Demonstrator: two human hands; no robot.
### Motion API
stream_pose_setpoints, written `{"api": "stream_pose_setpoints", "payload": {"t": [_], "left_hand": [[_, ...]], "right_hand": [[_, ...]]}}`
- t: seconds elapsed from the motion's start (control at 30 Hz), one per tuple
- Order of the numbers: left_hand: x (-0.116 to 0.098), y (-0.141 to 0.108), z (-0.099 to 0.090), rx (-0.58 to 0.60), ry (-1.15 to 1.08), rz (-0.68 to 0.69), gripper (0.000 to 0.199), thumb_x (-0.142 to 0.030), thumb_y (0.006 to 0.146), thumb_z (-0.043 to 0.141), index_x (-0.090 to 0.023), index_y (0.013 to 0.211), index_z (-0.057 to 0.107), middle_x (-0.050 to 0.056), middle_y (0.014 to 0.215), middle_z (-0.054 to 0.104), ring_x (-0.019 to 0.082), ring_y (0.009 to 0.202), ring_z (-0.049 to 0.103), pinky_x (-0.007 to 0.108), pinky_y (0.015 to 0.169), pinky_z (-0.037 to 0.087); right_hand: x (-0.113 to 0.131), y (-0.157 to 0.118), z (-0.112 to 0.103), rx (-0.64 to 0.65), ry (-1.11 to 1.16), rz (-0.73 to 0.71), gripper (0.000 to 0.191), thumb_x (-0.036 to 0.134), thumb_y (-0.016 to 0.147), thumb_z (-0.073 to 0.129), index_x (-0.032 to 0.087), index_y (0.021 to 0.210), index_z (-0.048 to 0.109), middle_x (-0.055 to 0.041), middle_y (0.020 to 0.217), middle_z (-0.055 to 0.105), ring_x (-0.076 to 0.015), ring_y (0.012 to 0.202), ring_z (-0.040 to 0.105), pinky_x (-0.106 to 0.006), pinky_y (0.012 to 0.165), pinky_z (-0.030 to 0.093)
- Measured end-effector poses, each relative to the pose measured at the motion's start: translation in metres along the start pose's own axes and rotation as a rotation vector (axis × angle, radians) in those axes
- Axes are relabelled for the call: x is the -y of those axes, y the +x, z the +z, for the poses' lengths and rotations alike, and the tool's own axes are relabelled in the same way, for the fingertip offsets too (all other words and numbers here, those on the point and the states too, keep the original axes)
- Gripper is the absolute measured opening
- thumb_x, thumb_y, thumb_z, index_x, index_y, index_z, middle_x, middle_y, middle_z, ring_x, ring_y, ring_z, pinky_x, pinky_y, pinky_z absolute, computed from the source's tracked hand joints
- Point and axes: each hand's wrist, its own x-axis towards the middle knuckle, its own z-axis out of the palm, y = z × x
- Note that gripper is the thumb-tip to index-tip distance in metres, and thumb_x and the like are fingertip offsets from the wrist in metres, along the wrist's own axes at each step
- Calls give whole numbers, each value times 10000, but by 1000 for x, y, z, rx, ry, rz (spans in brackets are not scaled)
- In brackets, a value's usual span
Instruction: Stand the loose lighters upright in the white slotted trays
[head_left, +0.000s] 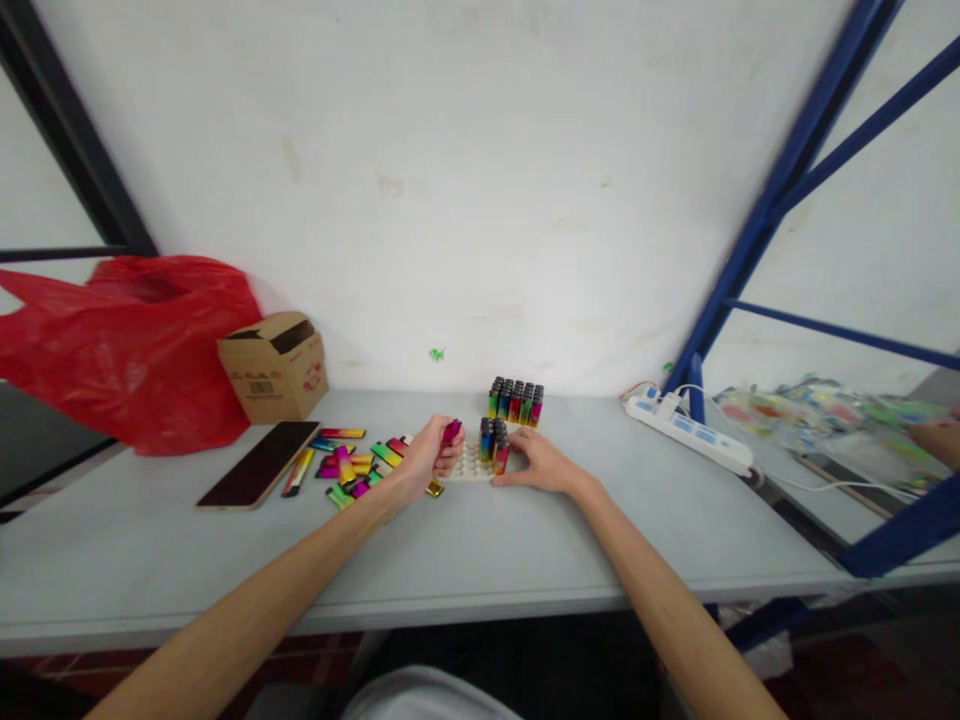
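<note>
My left hand (429, 462) is closed around a magenta lighter (451, 432), held tilted over the left end of a white tray with round holes (472, 466). Several colourful lighters (493, 445) stand upright at the tray's right end. Curved round that end, my right hand (541, 462) grips the tray's edge, its thumb at the near corner and its fingers close to the standing lighters. To the left of my left hand lies a loose heap of shiny lighters (345, 465) in mixed colours.
Behind the tray stands a block of upright lighters (516, 400). A phone (259, 465), a cardboard box (274, 370) and a red plastic bag (142, 350) are on the left. A power strip (690, 430) lies right, beside the blue metal frame (750, 230). Another person's hand (937, 440) shows far right.
</note>
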Motion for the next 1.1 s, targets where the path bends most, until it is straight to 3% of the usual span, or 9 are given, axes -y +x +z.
{"api": "stream_pose_setpoints", "payload": {"t": [0.13, 0.27, 0.37, 0.43, 0.57, 0.77, 0.97, 1.1], "left_hand": [[1, 4, -3, 22, 1, 84, 299, -511, 892, 476, -221, 819, 487, -71, 550, 376, 87, 412, 249, 184, 396, 174], [7, 7, -4, 29, 51, 245, 312, -472, 814, 696, -233, 870, 504, -40, 636, 560, 110, 458, 430, 192, 396, 306], [8, 5, -2, 10, 157, 349, 354, -475, 790, 807, -204, 915, 617, 12, 765, 670, 157, 631, 617, 264, 562, 528], [6, 3, -1, -1, 242, 406, 363, -476, 790, 834, -187, 963, 697, 58, 871, 735, 199, 792, 690, 310, 726, 584], [6, 2, 0, 24, 362, 461, 295, -435, 800, 836, -183, 941, 775, 91, 961, 785, 250, 954, 718, 342, 867, 587], [16, 2, 1, -30, 485, 501, 249, -383, 812, 824, -204, 985, 816, 112, 1070, 798, 280, 1016, 722, 366, 890, 598], [19, 0, 5, -52, 618, 565, 207, -365, 837, 809, -234, 998, 813, 112, 1098, 788, 290, 1030, 710, 343, 841, 601], [16, -1, 6, -18, 601, 542, 294, -352, 831, 815, -252, 1100, 749, 69, 950, 792, 252, 874, 729, 338, 818, 591]], "right_hand": [[0, 0, -1, 5, 12, -8, 652, 602, 777, 887, 169, 1234, 720, -93, 1070, 667, -269, 986, 604, -396, 916, 491], [2, 0, -2, 12, 2, -2, 634, 603, 782, 882, 169, 1216, 726, -92, 1060, 666, -272, 992, 606, -404, 932, 490], [4, 0, -3, 11, 4, -4, 618, 597, 788, 881, 176, 1213, 726, -88, 1057, 666, -269, 985, 605, -403, 927, 492], [5, 0, -4, 10, 2, -11, 608, 589, 791, 881, 169, 1203, 726, -93, 1059, 667, -270, 986, 605, -403, 927, 493], [5, 0, -4, 11, -2, -12, 607, 582, 792, 883, 164, 1204, 728, -96, 1056, 673, -274, 987, 612, -399, 922, 490], [5, 1, -5, 16, 6, -16, 636, 584, 781, 892, 181, 1246, 731, -91, 1066, 681, -272, 991, 619, -390, 918, 483], [2, 1, -2, 2, -4, -17, 639, 592, 765, 900, 177, 1223, 739, -91, 1051, 673, -276, 986, 616, -391, 913, 483], [2, 1, -2, 6, 8, -9, 629, 598, 768, 894, 183, 1215, 742, -95, 1067, 680, -274, 985, 617, -399, 922, 487]]}}
